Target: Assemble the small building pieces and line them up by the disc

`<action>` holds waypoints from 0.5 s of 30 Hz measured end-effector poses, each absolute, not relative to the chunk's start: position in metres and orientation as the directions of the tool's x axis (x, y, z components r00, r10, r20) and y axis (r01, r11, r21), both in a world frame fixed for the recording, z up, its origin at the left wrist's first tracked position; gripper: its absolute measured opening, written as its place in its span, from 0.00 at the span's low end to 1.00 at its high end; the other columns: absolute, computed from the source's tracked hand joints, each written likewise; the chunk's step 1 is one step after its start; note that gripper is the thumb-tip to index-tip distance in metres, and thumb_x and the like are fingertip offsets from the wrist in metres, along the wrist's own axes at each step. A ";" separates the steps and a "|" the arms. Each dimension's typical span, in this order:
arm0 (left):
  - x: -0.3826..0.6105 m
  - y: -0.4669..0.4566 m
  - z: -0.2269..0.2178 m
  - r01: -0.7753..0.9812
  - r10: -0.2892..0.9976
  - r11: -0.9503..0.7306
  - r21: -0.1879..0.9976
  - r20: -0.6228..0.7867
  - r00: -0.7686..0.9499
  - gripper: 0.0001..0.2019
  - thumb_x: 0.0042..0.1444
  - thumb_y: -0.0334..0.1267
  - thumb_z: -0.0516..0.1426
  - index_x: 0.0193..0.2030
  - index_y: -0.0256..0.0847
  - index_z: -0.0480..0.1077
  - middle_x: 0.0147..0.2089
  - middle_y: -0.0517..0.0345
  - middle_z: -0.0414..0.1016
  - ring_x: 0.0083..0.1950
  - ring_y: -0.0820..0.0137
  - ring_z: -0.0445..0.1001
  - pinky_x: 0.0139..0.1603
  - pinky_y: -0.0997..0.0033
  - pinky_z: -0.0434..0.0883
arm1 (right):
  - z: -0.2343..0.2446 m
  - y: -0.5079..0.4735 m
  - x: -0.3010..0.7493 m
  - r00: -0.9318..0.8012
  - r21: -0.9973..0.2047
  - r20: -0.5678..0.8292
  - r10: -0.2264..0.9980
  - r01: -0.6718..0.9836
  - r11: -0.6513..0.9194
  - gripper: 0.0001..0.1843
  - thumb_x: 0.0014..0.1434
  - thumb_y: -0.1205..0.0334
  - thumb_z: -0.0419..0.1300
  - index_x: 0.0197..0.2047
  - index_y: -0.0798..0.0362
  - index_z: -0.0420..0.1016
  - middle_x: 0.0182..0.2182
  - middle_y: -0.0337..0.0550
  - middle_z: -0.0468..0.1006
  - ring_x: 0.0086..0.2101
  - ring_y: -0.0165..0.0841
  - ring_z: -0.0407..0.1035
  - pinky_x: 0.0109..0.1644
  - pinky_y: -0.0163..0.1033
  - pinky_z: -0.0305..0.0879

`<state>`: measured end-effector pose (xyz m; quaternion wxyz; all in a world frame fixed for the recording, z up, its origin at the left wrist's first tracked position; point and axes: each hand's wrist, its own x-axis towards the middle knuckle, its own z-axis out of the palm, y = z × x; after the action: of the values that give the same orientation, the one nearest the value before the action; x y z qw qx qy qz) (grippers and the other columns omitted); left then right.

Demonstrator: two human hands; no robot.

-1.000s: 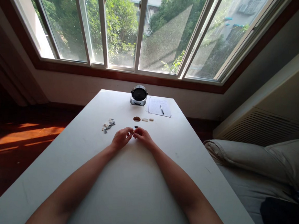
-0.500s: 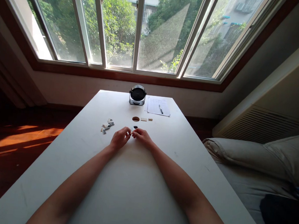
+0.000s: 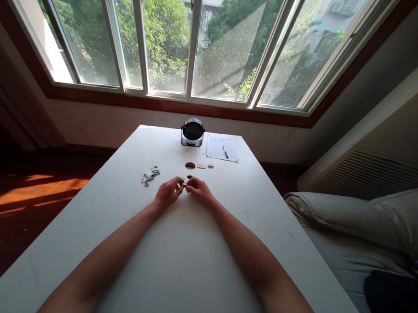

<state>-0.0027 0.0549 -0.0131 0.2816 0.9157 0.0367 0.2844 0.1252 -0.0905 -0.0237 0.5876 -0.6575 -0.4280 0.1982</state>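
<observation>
My left hand (image 3: pixel 168 192) and my right hand (image 3: pixel 199 191) meet over the middle of the white table (image 3: pixel 186 256). Their fingertips pinch a small tan building brick (image 3: pixel 184 186), mostly hidden by the fingers. Just beyond the fingertips is a small round white item with a dark centre (image 3: pixel 189 177), partly covered by my right hand. To the left lies a loose pile of grey, white and tan building bricks (image 3: pixel 151 173). Farther off, two tan studded bricks lie in a row, a longer one (image 3: pixel 201 166) and a shorter one (image 3: pixel 210 166).
A round brown-looking hole (image 3: pixel 190 165) is in the tabletop. Behind it stands a black round device on a silver stand (image 3: pixel 192 132). Paper sheets (image 3: pixel 216 150) with a pen (image 3: pixel 225 152) lie at the far right. A grey cushioned seat (image 3: pixel 348 220) is beside the table.
Both hands stay in nearly the same place, with only a slight shift of the fingers around the small brick. The other things have not moved.
</observation>
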 end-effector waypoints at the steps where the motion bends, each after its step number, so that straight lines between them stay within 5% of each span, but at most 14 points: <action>1: -0.003 0.056 -0.013 -0.098 0.224 -0.837 0.538 0.501 0.836 0.04 0.62 0.37 0.55 0.43 0.45 0.68 0.37 0.62 0.77 0.33 0.72 0.76 0.36 0.72 0.69 | -0.024 -0.090 0.125 0.554 -0.942 0.245 0.796 0.329 0.062 0.16 0.55 0.48 0.65 0.36 0.52 0.73 0.29 0.39 0.75 0.31 0.34 0.69 0.37 0.39 0.64; 15: -0.004 0.055 -0.010 -0.119 0.194 -0.857 0.501 0.528 0.827 0.03 0.62 0.34 0.54 0.41 0.44 0.67 0.40 0.60 0.76 0.35 0.72 0.76 0.35 0.73 0.68 | -0.022 -0.091 0.126 0.543 -0.950 0.203 0.815 0.311 0.029 0.17 0.58 0.45 0.61 0.35 0.52 0.75 0.30 0.41 0.76 0.33 0.35 0.71 0.39 0.39 0.65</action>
<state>-0.0045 0.0554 -0.0101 0.2666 0.9178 0.0204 0.2935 0.1258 -0.0908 -0.0220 0.5776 -0.6617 -0.4254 0.2181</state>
